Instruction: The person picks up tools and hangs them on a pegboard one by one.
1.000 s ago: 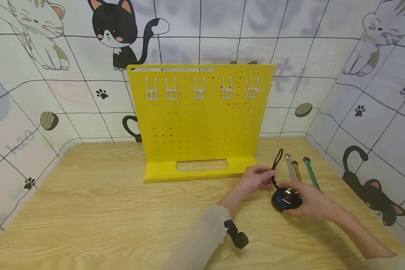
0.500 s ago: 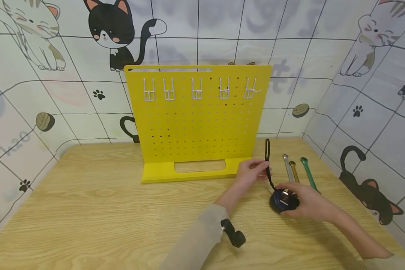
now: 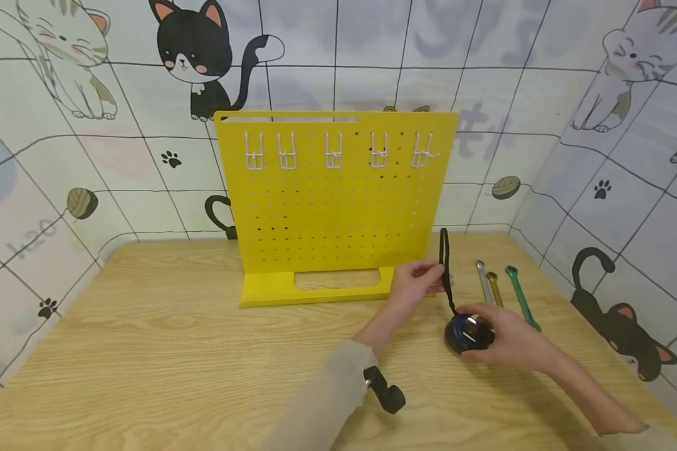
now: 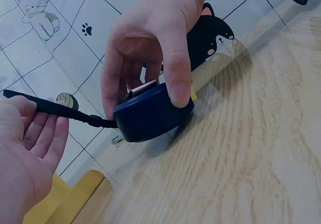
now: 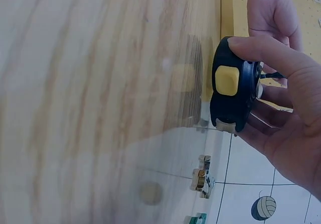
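Note:
A dark blue tape measure (image 3: 466,333) with a metal clip and a yellow button (image 5: 227,80) is gripped by my right hand (image 3: 508,335), thumb on one side and fingers on the other. In the left wrist view its body (image 4: 153,114) is tilted close over the table. From it a black wrist strap (image 3: 447,269) runs to my left hand (image 3: 412,285), which pinches the strap between thumb and fingers. The loop's end sticks up past the left fingertips. My left hand is in front of the right end of the yellow pegboard (image 3: 338,213).
Several white wire hooks (image 3: 333,151) hang in a row along the pegboard's top. Right of the board lie a silver wrench (image 3: 484,282), a gold wrench (image 3: 494,288) and a green wrench (image 3: 522,297). Cat-print walls rise behind and beside the wooden table (image 3: 203,363).
The strap has gone from slanting right to standing nearly upright as my left hand drew it left and slightly up. My right hand and the tape measure have shifted a little left.

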Available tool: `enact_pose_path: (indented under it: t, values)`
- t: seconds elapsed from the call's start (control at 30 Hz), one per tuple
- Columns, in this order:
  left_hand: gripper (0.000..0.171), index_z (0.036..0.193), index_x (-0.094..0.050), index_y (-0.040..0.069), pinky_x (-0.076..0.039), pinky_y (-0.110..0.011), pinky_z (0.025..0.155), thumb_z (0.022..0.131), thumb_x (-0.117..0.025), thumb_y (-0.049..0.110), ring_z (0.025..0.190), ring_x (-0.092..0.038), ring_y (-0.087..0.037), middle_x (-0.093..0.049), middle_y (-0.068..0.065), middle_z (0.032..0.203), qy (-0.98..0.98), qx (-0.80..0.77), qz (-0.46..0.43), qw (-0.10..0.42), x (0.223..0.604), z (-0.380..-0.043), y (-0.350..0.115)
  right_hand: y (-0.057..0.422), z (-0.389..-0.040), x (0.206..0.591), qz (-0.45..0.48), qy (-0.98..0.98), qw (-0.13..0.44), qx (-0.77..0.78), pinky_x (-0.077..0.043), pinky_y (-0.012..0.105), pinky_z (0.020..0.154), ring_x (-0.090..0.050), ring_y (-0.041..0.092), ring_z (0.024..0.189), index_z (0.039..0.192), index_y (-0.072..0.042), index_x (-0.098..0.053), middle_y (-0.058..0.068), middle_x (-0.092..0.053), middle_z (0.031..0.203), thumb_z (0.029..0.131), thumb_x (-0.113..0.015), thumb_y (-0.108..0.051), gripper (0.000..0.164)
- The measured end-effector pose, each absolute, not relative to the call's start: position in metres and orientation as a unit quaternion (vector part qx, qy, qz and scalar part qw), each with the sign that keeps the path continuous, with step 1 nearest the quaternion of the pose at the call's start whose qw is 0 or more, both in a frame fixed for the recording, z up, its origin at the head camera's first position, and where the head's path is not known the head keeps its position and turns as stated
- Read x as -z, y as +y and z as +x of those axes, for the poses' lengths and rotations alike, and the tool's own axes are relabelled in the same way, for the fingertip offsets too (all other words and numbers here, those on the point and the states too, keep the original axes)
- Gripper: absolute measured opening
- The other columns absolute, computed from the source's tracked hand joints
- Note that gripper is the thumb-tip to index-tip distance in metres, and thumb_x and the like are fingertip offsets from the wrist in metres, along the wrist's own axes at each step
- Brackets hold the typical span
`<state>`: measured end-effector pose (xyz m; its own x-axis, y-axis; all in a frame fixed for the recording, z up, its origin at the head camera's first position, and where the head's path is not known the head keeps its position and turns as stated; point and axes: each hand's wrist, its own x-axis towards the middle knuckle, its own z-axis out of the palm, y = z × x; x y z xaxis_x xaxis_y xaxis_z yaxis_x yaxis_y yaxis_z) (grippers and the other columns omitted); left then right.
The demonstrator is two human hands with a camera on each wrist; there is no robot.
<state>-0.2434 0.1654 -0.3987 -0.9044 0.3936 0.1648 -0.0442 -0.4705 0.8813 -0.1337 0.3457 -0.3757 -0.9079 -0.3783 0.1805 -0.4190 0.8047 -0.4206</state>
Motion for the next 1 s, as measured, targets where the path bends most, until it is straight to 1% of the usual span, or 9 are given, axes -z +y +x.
enact_pose_path:
  t: [0.07, 0.2, 0.4, 0.57, 0.6, 0.67, 0.77, 0.87, 1.0]
  values:
    - [0.015, 0.107, -0.072, -0.006, -0.061, -0.043, 0.081, 0.096, -0.068, 0.004, 0.098, -0.068, -0.049, -0.068, -0.035, 0.105, 0.496, -0.840, 0.179, 0.126, 0.397, -0.244, 0.162, 0.343, -0.135, 0.376, 0.206, -0.947, 0.044, -0.242, -0.058, 0.051, 0.082, -0.066, 0.037, 0.105, 0.129, 0.005, -0.060, 0.021, -0.064, 0.123, 0.070, -0.094, -0.028, 0.076]
    - [0.016, 0.107, -0.071, -0.007, -0.061, -0.041, 0.080, 0.097, -0.068, 0.005, 0.098, -0.068, -0.049, -0.068, -0.035, 0.105, 0.490, -0.844, 0.185, 0.114, 0.390, -0.244, 0.154, 0.338, -0.139, 0.375, 0.203, -0.945, 0.053, -0.252, -0.059, 0.050, 0.082, -0.066, 0.037, 0.103, 0.129, 0.008, -0.059, 0.023, -0.064, 0.123, 0.070, -0.094, -0.024, 0.075]
    - [0.019, 0.109, -0.071, -0.008, -0.061, -0.039, 0.082, 0.098, -0.067, 0.007, 0.091, -0.072, -0.038, -0.069, -0.033, 0.105, 0.493, -0.842, 0.194, 0.096, 0.380, -0.244, 0.142, 0.327, -0.142, 0.372, 0.191, -0.949, 0.077, -0.240, -0.059, 0.048, 0.082, -0.068, 0.033, 0.100, 0.128, 0.005, -0.061, 0.018, -0.067, 0.119, 0.069, -0.094, -0.024, 0.073]
    - [0.021, 0.110, -0.070, -0.010, -0.061, -0.039, 0.084, 0.099, -0.066, 0.007, 0.083, -0.074, -0.025, -0.066, -0.038, 0.107, 0.487, -0.846, 0.203, 0.075, 0.377, -0.247, 0.131, 0.315, -0.146, 0.369, 0.170, -0.948, 0.078, -0.257, -0.058, 0.051, 0.084, -0.068, 0.037, 0.102, 0.129, 0.007, -0.060, 0.021, -0.066, 0.119, 0.071, -0.093, -0.024, 0.074]
    - [0.021, 0.110, -0.069, -0.010, -0.061, -0.039, 0.084, 0.099, -0.066, 0.007, 0.081, -0.073, -0.021, -0.066, -0.038, 0.106, 0.486, -0.847, 0.205, 0.071, 0.376, -0.248, 0.129, 0.313, -0.147, 0.370, 0.168, -0.947, 0.082, -0.261, -0.058, 0.051, 0.084, -0.068, 0.038, 0.102, 0.129, 0.007, -0.059, 0.022, -0.066, 0.119, 0.071, -0.093, -0.023, 0.073]
    - [0.021, 0.110, -0.069, -0.011, -0.060, -0.039, 0.084, 0.099, -0.065, 0.006, 0.080, -0.073, -0.017, -0.069, -0.033, 0.102, 0.482, -0.848, 0.208, 0.067, 0.375, -0.249, 0.126, 0.310, -0.149, 0.370, 0.168, -0.945, 0.091, -0.266, -0.058, 0.051, 0.084, -0.068, 0.037, 0.102, 0.128, 0.007, -0.060, 0.021, -0.066, 0.118, 0.071, -0.093, -0.022, 0.072]
    - [0.021, 0.110, -0.068, -0.013, -0.060, -0.039, 0.084, 0.098, -0.065, 0.005, 0.080, -0.071, -0.015, -0.073, -0.018, 0.094, 0.479, -0.849, 0.213, 0.060, 0.374, -0.250, 0.123, 0.308, -0.152, 0.372, 0.182, -0.938, 0.110, -0.272, -0.059, 0.048, 0.082, -0.069, 0.035, 0.099, 0.125, 0.007, -0.060, 0.020, -0.066, 0.116, 0.070, -0.094, -0.019, 0.070]
    - [0.021, 0.110, -0.068, -0.013, -0.061, -0.038, 0.084, 0.098, -0.066, 0.004, 0.081, -0.070, -0.014, -0.072, -0.005, 0.090, 0.480, -0.849, 0.213, 0.052, 0.372, -0.249, 0.120, 0.305, -0.154, 0.375, 0.194, -0.932, 0.120, -0.280, -0.060, 0.045, 0.082, -0.069, 0.034, 0.098, 0.123, 0.006, -0.061, 0.018, -0.067, 0.114, 0.069, -0.095, -0.018, 0.069]
    - [0.021, 0.110, -0.069, -0.012, -0.061, -0.039, 0.084, 0.097, -0.067, 0.005, 0.081, -0.067, -0.014, -0.071, -0.001, 0.090, 0.485, -0.848, 0.210, 0.038, 0.370, -0.252, 0.114, 0.299, -0.157, 0.375, 0.199, -0.928, 0.121, -0.290, -0.059, 0.044, 0.085, -0.069, 0.032, 0.100, 0.125, 0.006, -0.060, 0.018, -0.066, 0.116, 0.068, -0.095, -0.017, 0.070]
